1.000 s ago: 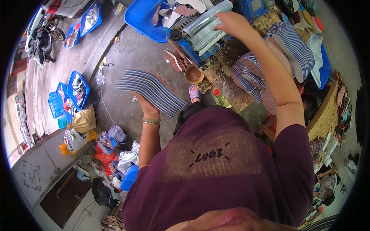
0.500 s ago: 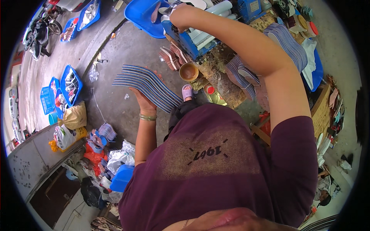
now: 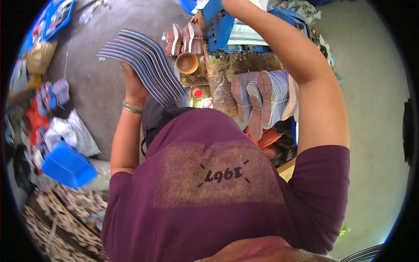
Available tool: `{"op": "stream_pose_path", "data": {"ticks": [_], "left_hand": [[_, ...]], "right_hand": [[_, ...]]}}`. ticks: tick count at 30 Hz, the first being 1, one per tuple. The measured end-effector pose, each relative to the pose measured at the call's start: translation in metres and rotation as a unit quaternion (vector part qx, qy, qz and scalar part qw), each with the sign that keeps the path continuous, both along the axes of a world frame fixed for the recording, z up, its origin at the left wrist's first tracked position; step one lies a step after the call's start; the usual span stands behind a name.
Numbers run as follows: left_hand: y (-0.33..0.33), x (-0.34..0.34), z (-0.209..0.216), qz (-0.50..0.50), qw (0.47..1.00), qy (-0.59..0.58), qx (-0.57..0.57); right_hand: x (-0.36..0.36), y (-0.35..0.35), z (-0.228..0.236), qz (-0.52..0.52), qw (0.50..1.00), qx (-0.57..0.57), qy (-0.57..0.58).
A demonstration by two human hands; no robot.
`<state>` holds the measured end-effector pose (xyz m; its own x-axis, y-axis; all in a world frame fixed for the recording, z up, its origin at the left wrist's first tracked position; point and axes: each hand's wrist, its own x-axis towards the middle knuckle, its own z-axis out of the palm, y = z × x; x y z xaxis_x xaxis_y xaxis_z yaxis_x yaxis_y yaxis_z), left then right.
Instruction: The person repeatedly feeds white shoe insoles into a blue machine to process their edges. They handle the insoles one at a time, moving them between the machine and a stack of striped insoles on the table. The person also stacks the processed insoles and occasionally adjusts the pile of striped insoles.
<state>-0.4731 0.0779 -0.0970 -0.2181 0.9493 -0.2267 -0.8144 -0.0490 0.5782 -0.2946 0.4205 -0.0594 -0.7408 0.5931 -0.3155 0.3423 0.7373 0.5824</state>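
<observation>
My left hand (image 3: pixel 136 89), at the left, is closed under a fanned stack of blue-and-white striped insoles (image 3: pixel 146 65). The layers curve in steps from upper left down toward my lap. My right arm reaches up and across to the top edge, where my right hand (image 3: pixel 235 5) is partly cut off. Its fingers are out of the picture, so their grip is hidden. Close beside it stands a blue metal-looking frame (image 3: pixel 217 27) with white sheet-like pieces (image 3: pixel 246 34) to its right. Striped insoles tied in bundles (image 3: pixel 273 94) lean on the worn bench (image 3: pixel 224 70).
Left of the bench are stacks of brown insoles (image 3: pixel 190 40), a yellowish bowl (image 3: pixel 187 63) of brown liquid and a red-capped container (image 3: pixel 197 93). At left lie a blue tub (image 3: pixel 69 165), a white bag (image 3: pixel 78 133) and more striped pieces (image 3: pixel 60 91).
My view has shifted toward the bench, and the tied bundles now show fully. The striped insoles stay in my left hand. My right hand has slid partly out at the top edge.
</observation>
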Motion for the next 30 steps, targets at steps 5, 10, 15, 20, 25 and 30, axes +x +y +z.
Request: {"op": "stream_pose_path", "data": {"ticks": [5, 10, 15, 20, 25, 30], "left_hand": [[-0.05, 0.011, -0.003, 0.044, 0.999, -0.031, 0.001], [-0.085, 0.025, -0.005, 0.096, 0.994, -0.05, -0.009], [-0.106, 0.028, -0.007, 0.12, 0.991, -0.05, -0.006], [-0.117, 0.021, -0.024, 0.151, 0.988, -0.023, -0.02], [-0.117, 0.016, -0.035, 0.143, 0.989, 0.0, -0.023], [-0.106, 0.008, -0.038, 0.142, 0.989, 0.034, -0.03]], "right_hand": [[0.006, -0.012, 0.021, 0.095, 0.994, 0.028, -0.05], [0.006, -0.023, 0.006, 0.118, 0.981, 0.115, -0.098], [0.011, -0.003, -0.006, 0.149, 0.978, 0.102, -0.104], [-0.006, -0.006, 0.01, 0.121, 0.984, 0.065, -0.115], [-0.038, 0.005, 0.022, -0.273, 0.902, -0.1, -0.318], [-0.041, -0.018, 0.034, -0.111, 0.952, -0.041, -0.284]]}}
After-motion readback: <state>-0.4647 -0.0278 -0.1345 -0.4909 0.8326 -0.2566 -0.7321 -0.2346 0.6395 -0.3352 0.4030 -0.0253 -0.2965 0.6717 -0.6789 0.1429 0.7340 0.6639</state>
